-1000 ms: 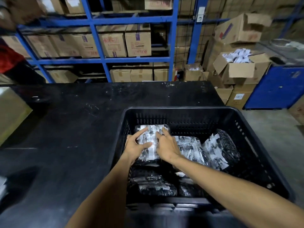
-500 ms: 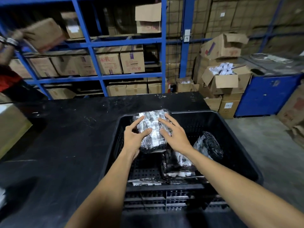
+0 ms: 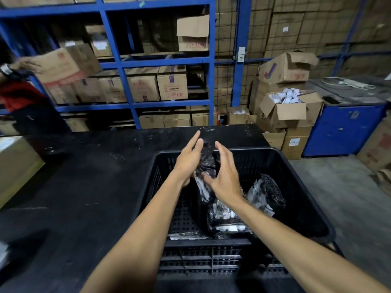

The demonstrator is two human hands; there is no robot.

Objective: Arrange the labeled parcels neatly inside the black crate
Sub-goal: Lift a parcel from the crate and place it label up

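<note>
The black crate (image 3: 304, 187) stands on the black table (image 3: 84, 187), right of centre. My left hand (image 3: 188, 160) and my right hand (image 3: 225, 178) press a black plastic-wrapped labeled parcel (image 3: 206, 163) between their palms. It stands on edge above the crate's far left part, and its white label shows below my right thumb. Inside the crate, one parcel (image 3: 267, 193) leans against the right wall, another (image 3: 226, 219) lies in the middle, and a third (image 3: 186, 235) lies flat by the near wall.
A cardboard box (image 3: 14, 166) sits at the table's left edge. Blue shelving (image 3: 160, 62) with cartons stands behind the table. At far left a person in red (image 3: 19, 96) lifts a carton. Open boxes (image 3: 289, 108) and a blue cabinet (image 3: 342, 127) stand right.
Both hands raised the parcel from inside the crate and turned it from flat, label up, onto its edge. The view tilted upward. The person at left moved a carton.
</note>
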